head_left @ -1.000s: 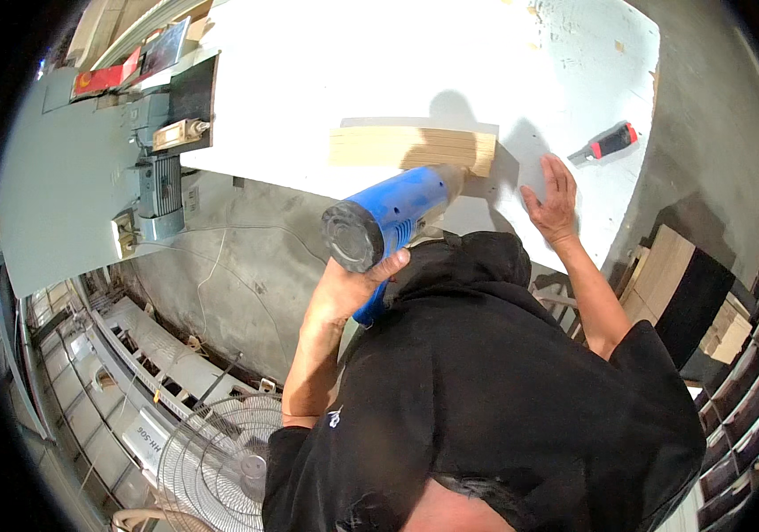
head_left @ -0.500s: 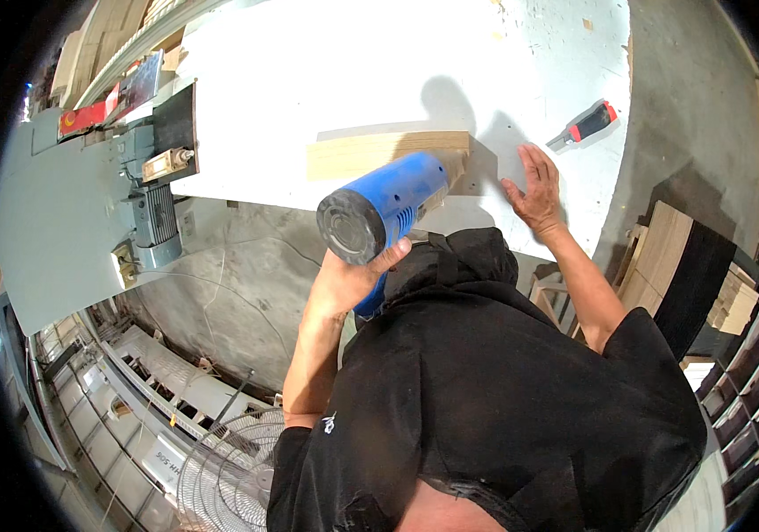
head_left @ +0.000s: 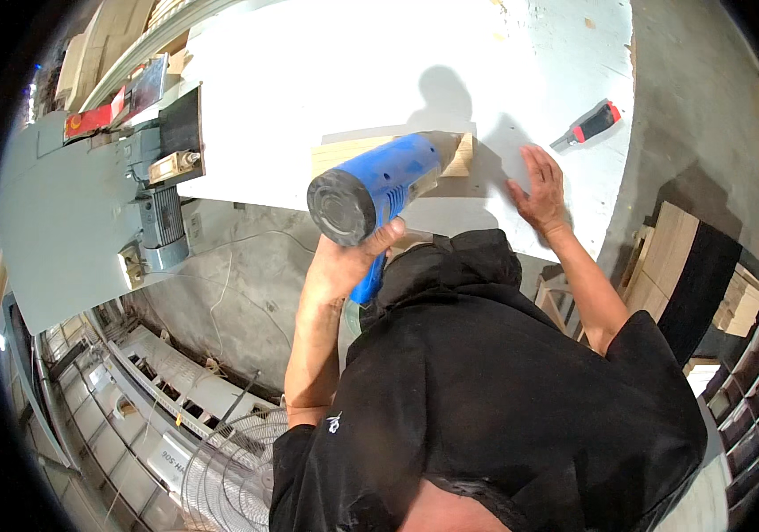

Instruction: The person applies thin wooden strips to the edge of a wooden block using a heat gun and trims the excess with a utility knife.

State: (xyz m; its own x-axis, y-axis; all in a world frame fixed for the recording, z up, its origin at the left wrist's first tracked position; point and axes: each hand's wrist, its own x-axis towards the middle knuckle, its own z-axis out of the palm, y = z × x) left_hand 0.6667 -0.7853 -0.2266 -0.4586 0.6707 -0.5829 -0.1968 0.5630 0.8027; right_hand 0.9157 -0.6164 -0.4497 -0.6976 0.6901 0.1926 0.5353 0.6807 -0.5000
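Observation:
My left hand (head_left: 349, 263) is wrapped round the handle of a blue heat gun (head_left: 388, 177) with a black round rear cap and a grey tapered nozzle. The gun's body slants across a pale wooden board (head_left: 461, 160) on the white tabletop, its nozzle over the board's right end. It covers much of the board, and the gap between nozzle and wood cannot be judged. My right hand (head_left: 541, 197) rests palm down to the right of the board, fingers stretched out and holding nothing. Just beyond those fingertips lies a black-and-red-handled knife-like tool (head_left: 590, 127).
The white table (head_left: 326, 53) has its right edge beyond my right hand. To the left stands a grey-green machine table (head_left: 69, 239) with a motor (head_left: 159, 222). Stacked wood pieces (head_left: 663, 248) are at the right, a wire-caged fan (head_left: 230, 470) at lower left.
The heat gun has moved a little up and left with my left hand. Its nozzle has swung away from my body and now shows over the board's right end. My right hand stays put.

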